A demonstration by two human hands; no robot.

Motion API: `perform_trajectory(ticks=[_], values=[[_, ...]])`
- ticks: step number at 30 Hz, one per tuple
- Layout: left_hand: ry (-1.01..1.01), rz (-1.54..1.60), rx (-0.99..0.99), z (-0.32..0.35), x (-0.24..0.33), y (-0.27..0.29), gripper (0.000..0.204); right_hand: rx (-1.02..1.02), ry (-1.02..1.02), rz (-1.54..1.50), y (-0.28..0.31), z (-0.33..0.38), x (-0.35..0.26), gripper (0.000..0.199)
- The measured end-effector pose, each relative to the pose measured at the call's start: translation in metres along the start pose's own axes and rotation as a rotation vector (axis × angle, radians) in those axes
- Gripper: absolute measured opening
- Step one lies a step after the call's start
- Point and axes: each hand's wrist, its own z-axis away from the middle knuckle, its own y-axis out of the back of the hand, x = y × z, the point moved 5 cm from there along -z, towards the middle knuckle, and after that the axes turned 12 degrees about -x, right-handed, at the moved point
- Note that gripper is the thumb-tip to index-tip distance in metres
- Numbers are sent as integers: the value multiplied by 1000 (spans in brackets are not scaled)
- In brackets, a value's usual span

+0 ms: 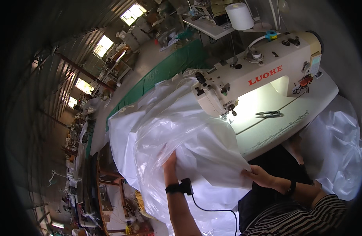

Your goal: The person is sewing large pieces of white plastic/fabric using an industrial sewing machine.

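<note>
A large translucent white plastic sheet [204, 145] spreads in folds over the left of the sewing machine table and hangs toward my lap. Its upper part runs up to the needle area of a cream industrial sewing machine [263, 74], whose lamp lights the bed. My right hand [259, 175] pinches the sheet's near right edge between thumb and fingers. Over on the left, my left hand [170, 160] reaches in among the folds; the plastic covers its fingers, so their grip is hidden. Thread snips [269, 114] lie on the machine bed, right of the needle.
A white thread cone [239, 16] stands behind the machine. More plastic sheeting [334, 149] hangs at the right of the table. Green cloth [161, 70] runs along the far side. A wooden frame [120, 192] stands at lower left. A black cable [214, 210] trails from my left wrist.
</note>
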Motion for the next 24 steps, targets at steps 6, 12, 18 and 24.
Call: perform_trajectory(ticks=[6,12,18,24], values=[[109,272,-266,-106,-61,-76,44,135,162,189,4,-40,-9,17],[246,19,-380,-23,-109,-5,41,178,82,152,15,-19,-10,15],[266,-41,171,112,-72,137,39,169,163,-530,22,20,-8,29],[-196,-371,-33,200,105,78,48,-131,-225,27,-34,33,-10,44]])
